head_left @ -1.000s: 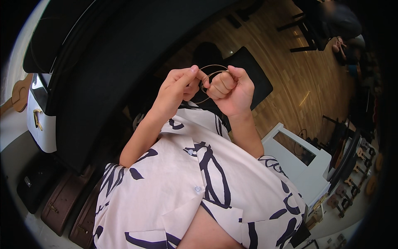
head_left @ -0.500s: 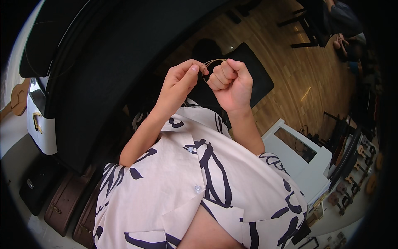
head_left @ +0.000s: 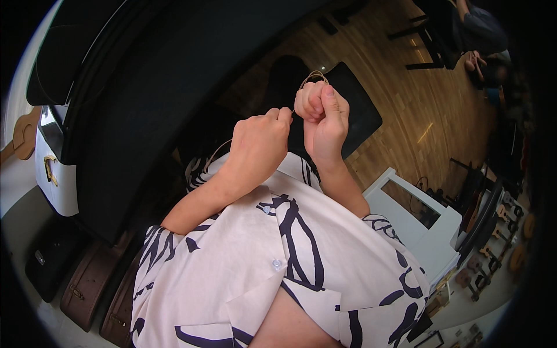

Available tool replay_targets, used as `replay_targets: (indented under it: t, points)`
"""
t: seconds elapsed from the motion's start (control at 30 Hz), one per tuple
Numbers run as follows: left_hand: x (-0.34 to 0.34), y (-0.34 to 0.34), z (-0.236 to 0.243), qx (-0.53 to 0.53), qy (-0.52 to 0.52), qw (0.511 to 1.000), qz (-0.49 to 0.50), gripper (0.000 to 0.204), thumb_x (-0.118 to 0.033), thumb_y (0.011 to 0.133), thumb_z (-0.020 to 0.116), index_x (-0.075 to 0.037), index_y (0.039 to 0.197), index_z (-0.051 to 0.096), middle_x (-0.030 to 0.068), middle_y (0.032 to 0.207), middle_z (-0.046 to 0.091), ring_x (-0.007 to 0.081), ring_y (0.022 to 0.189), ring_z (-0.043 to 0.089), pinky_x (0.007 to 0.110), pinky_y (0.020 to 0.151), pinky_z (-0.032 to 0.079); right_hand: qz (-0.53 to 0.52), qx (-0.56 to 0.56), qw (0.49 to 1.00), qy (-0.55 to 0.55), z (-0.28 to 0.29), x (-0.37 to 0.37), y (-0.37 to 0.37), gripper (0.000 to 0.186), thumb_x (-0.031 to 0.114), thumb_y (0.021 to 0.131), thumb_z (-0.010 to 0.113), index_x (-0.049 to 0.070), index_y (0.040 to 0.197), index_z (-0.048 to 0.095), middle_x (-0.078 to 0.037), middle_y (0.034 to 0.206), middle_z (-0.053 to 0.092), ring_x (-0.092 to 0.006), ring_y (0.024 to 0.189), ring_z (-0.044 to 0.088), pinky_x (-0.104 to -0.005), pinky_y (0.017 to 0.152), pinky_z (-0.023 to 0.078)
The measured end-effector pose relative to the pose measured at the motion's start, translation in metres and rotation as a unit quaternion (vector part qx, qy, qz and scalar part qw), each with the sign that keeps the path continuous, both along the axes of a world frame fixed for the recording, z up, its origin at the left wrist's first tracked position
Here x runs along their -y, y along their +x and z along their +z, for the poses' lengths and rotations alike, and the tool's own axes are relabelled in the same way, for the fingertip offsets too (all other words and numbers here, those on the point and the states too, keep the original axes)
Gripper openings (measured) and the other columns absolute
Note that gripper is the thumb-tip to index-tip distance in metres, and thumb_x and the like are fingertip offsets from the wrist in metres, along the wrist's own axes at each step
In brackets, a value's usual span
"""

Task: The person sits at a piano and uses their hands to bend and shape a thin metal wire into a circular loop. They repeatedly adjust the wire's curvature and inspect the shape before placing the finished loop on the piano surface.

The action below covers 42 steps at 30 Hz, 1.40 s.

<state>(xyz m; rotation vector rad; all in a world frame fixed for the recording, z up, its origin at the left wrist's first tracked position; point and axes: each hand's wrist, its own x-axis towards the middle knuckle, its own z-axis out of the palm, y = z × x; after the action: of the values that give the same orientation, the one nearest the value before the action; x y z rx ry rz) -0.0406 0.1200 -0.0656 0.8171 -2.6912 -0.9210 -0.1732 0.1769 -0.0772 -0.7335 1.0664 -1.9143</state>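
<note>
My right hand (head_left: 322,119) is closed in a fist around a coil of thin bronze-coloured string (head_left: 314,73), its loops arching out above the knuckles. Close beside it, my left hand (head_left: 258,145) is turned back-up, thumb and fingers pinched together at the coil's edge on a strand. A loose length of the same string curves out behind the left wrist, over my pale patterned shirt (head_left: 238,278). Where the strand runs inside the fingers is hidden. Both hands are raised in front of my chest.
A large black surface (head_left: 133,104) fills the left side. Beyond my hands stands a black seat (head_left: 362,107) on the wooden floor (head_left: 406,110). Brown cases (head_left: 87,287) lie lower left; a light grey piece of furniture (head_left: 380,197) is at right. Another person (head_left: 484,32) sits far upper right.
My left hand has rolled over and moved right and down, now showing its back. The coil has shifted from between the hands to above my right fist. A loose strand now shows behind my left wrist.
</note>
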Motion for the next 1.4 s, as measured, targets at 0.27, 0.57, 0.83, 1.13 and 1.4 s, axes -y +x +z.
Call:
replay_targets:
  t: [0.27,0.57,0.83,1.13,1.4]
  points:
    - [0.007,0.002,0.000,-0.116,-0.063,0.991,-0.008,0.008,-0.002,0.085,0.071,-0.005,0.086,0.063,0.0069,0.070,0.058,0.0242,0.058,0.061,0.035,0.050,0.045,-0.043,-0.178,0.983,0.020,0.000,-0.001,0.003,0.045,0.028,0.111,0.042,0.002,0.076,0.052,-0.004,0.072,0.054,-0.0108,0.065,0.048,-0.0252,0.059,0.040]
    - [0.019,0.006,-0.001,-0.212,-0.126,0.969,-0.034,0.012,-0.002,0.077,0.076,-0.008,0.086,0.070,0.0029,0.065,0.052,0.0184,0.052,0.053,0.030,0.047,0.040,-0.087,-0.373,0.923,0.045,0.005,0.004,-0.001,0.031,0.014,0.105,0.051,-0.002,0.082,0.064,-0.009,0.074,0.064,-0.0192,0.061,0.060,-0.0287,0.056,0.046]
    - [0.033,0.019,0.007,-0.310,-0.181,0.933,-0.028,0.014,-0.009,0.073,0.082,-0.010,0.085,0.076,-0.0012,0.061,0.040,0.0124,0.049,0.042,0.029,0.045,0.032,0.036,-0.431,0.901,0.048,-0.001,-0.002,-0.011,0.035,0.015,0.103,0.054,-0.001,0.072,0.062,-0.008,0.062,0.059,-0.0202,0.051,0.055,-0.0312,0.048,0.040]
    - [0.040,0.013,-0.004,-0.416,-0.114,0.899,0.073,0.016,-0.002,0.077,0.082,-0.005,0.092,0.077,0.0028,0.072,0.058,0.0122,0.054,0.049,0.025,0.046,0.036,0.244,-0.024,0.969,-0.004,0.001,-0.009,-0.005,0.051,0.027,0.109,0.042,0.003,0.064,0.045,0.001,0.058,0.039,-0.0106,0.052,0.031,-0.0293,0.049,0.025]
    - [0.037,0.014,-0.007,-0.419,-0.110,0.894,0.115,0.015,0.004,0.082,0.076,-0.005,0.095,0.077,0.0042,0.079,0.062,0.0124,0.058,0.055,0.024,0.048,0.041,0.283,0.018,0.954,0.097,0.001,-0.008,-0.002,0.052,0.033,0.109,0.040,0.007,0.063,0.038,0.004,0.060,0.032,-0.0078,0.055,0.025,-0.0277,0.050,0.020]
